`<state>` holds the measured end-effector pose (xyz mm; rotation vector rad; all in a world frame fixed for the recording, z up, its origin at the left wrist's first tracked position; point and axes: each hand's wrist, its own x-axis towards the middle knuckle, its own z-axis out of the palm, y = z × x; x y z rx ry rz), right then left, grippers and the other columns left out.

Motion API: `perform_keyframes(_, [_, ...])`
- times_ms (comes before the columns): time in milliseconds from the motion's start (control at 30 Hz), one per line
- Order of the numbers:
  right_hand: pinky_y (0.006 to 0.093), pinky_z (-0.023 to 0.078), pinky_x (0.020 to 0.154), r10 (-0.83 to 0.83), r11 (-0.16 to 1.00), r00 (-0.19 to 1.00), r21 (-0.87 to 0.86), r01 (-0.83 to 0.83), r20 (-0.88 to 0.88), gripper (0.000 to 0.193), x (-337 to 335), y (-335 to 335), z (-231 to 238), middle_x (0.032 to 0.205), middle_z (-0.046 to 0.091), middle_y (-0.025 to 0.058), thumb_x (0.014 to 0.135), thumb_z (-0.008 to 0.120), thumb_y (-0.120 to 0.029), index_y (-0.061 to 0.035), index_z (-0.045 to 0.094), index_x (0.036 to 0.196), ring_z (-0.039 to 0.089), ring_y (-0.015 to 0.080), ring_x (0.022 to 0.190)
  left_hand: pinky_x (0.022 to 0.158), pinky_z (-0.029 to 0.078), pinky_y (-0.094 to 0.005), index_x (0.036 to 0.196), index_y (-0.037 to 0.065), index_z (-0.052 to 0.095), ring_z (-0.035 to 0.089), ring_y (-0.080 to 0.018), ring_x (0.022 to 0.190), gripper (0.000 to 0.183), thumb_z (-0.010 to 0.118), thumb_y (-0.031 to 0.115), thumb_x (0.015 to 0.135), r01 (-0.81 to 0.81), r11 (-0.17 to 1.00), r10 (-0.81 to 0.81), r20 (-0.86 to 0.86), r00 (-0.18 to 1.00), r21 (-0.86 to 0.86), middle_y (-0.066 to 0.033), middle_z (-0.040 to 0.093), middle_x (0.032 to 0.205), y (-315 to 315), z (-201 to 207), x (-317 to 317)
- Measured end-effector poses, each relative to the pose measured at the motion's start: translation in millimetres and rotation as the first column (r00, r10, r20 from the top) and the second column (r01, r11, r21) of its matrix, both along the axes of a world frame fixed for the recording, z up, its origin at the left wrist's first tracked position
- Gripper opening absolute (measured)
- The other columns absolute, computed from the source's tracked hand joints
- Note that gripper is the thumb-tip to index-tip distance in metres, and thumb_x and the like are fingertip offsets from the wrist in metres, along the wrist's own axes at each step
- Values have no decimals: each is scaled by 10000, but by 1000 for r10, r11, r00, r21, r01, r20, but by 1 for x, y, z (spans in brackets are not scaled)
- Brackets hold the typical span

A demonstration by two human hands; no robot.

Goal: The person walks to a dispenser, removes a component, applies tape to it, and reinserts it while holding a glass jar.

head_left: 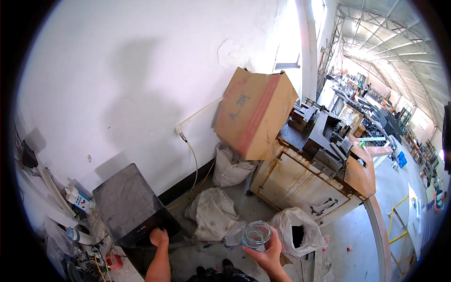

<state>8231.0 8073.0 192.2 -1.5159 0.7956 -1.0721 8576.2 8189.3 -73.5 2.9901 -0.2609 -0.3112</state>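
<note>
My right hand (268, 254) is closed around a clear glass jar (258, 234); its round open mouth faces up toward me. At the lower left, a black box-shaped appliance (128, 199) with a flat, dusty top stands by the white wall. My left hand (159, 236) is against the front of this appliance, beside a row of small marks on its panel. The fingers of that hand are mostly hidden behind its back, so their grip cannot be made out.
White sacks (213, 211) lie on the floor ahead, and a bag-lined bin (298, 232) stands right of the jar. A large cardboard box (253, 113) leans near a rusty cabinet (300, 181) bearing machine parts. Cables and clutter, including a red gadget (113, 262), fill the lower left.
</note>
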Motion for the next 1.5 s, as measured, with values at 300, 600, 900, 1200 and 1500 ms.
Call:
perform_keyframes(300, [327,490,902,62,991,997,-118,-66,-39,744,6,-14,41,1189,539,133,647,836,-42,37,405,1249,580,195,1068,697,511,-399,763,59,705,652,-299,783,313,605,349,823,30,996,-16,174,985,-81,-140,674,836,1,-6,-7])
perform_keyframes(600, [398,471,933,83,735,997,-675,-63,-3,835,13,-30,133,1210,511,183,553,886,-76,-50,408,1238,539,300,1126,756,525,-398,981,49,687,649,-294,871,369,624,379,830,45,995,-43,22,999,-93,-149,669,973,-5,13,-9])
perform_keyframes(900, [430,510,864,163,549,986,-826,-126,-42,464,30,-2,195,1104,576,178,782,731,-216,-104,477,1154,568,341,1041,703,504,-404,794,55,699,638,-323,797,287,646,337,797,79,985,-43,221,974,-156,-154,665,847,4,-3,-7])
perform_keyframes(1200, [422,522,814,71,518,977,-845,134,199,307,52,16,202,1056,580,147,870,598,-329,-146,494,1093,567,340,972,801,518,-403,1018,60,678,631,-303,942,371,666,363,805,25,991,-20,35,999,-131,-125,658,1044,0,-1,-4])
perform_keyframes(1500, [400,540,782,14,419,937,-853,312,350,245,58,15,215,1019,569,138,902,550,-346,-161,482,1048,573,331,951,778,524,-403,944,70,695,642,-304,914,327,684,363,799,-54,994,52,-21,998,-93,-138,665,998,-5,0,-5])
